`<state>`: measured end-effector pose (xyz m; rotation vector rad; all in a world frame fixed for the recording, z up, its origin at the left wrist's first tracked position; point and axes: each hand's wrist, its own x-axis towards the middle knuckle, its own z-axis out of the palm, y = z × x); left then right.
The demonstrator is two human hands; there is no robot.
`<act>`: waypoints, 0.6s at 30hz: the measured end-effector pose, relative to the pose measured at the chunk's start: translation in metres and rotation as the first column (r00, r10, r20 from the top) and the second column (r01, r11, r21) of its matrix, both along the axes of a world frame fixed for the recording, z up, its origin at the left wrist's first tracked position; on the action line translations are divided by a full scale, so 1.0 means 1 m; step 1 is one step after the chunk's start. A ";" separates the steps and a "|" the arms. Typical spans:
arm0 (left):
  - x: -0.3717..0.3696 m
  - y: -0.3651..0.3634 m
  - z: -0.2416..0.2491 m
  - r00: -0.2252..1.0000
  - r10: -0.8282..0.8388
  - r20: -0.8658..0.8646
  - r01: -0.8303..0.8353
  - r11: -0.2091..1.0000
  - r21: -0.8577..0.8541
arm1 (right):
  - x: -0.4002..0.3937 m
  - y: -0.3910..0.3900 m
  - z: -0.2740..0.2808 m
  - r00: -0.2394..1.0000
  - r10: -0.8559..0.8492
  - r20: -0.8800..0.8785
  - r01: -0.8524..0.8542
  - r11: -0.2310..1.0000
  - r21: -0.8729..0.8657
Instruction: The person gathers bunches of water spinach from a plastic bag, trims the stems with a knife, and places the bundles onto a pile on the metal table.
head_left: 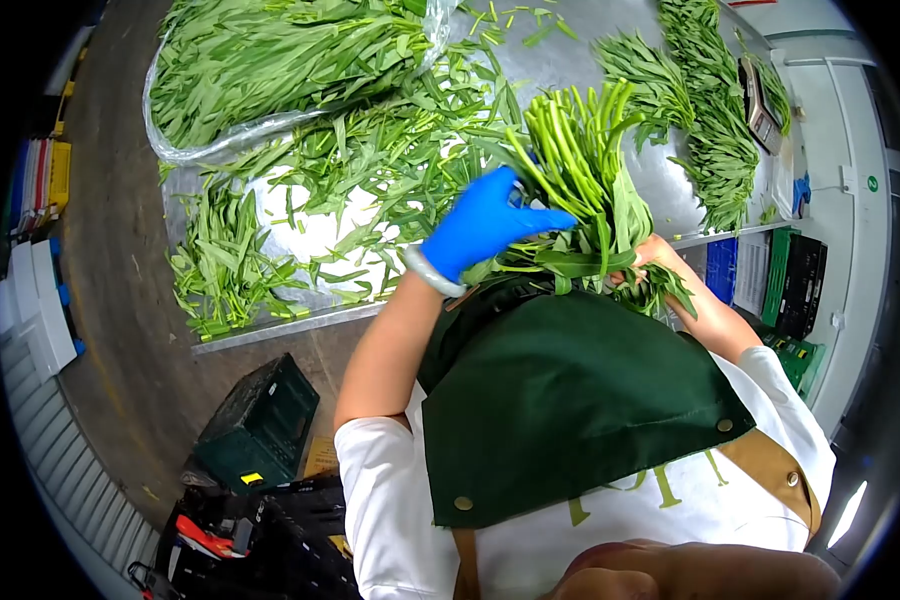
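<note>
A thick bunch of water spinach (575, 150) is held upright in front of my apron, its cut light-green stems pointing up and away from me. My left hand (490, 222), in a blue glove, is on the bunch's left side. Its thumb lies across the front of the stems, and a bit of blue glove shows behind them. My right hand (652, 256), bare, is closed around the lower leafy part on the right, with most of its fingers hidden by leaves. Loose cut water spinach (370, 165) is scattered over the metal table (660, 185) beyond.
A clear plastic bag (200, 150) full of greens lies at the table's far left. A small leaf pile (225, 255) sits near the left corner. More bunches (715, 130) line the right side beside a scale (760, 105). Crates (260, 420) stand on the floor.
</note>
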<state>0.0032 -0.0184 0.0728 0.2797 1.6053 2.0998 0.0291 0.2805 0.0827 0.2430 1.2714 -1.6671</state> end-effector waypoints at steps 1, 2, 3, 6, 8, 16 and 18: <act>0.001 0.012 -0.006 0.998 -0.040 0.042 0.038 0.998 0.058 | 0.000 -0.003 -0.003 1.000 0.002 0.002 -0.002 1.000 -0.016; 0.001 0.019 -0.011 0.993 -0.084 0.081 0.074 0.990 0.116 | 0.000 -0.005 -0.004 1.000 0.002 0.003 -0.002 0.999 -0.036; 0.001 0.015 -0.001 0.997 -0.064 0.046 0.063 0.998 0.028 | 0.000 -0.005 -0.007 1.000 0.000 0.002 0.000 0.999 -0.048; -0.001 0.003 -0.009 0.994 -0.109 -0.021 0.105 0.985 -0.135 | 0.003 0.001 -0.010 1.000 -0.025 0.007 0.025 0.998 -0.061; -0.006 -0.013 -0.007 0.995 -0.031 0.091 0.049 0.978 -0.203 | 0.005 0.012 -0.012 0.999 -0.029 0.017 0.028 0.999 0.033; -0.043 -0.137 -0.073 0.748 0.634 -0.199 -0.655 0.656 -0.375 | 0.013 0.030 -0.026 0.996 -0.090 0.018 0.091 0.993 -0.073; -0.020 -0.112 -0.061 0.689 0.331 -0.645 -0.725 0.297 -0.621 | 0.013 0.030 -0.027 0.994 -0.109 0.002 0.109 0.992 -0.070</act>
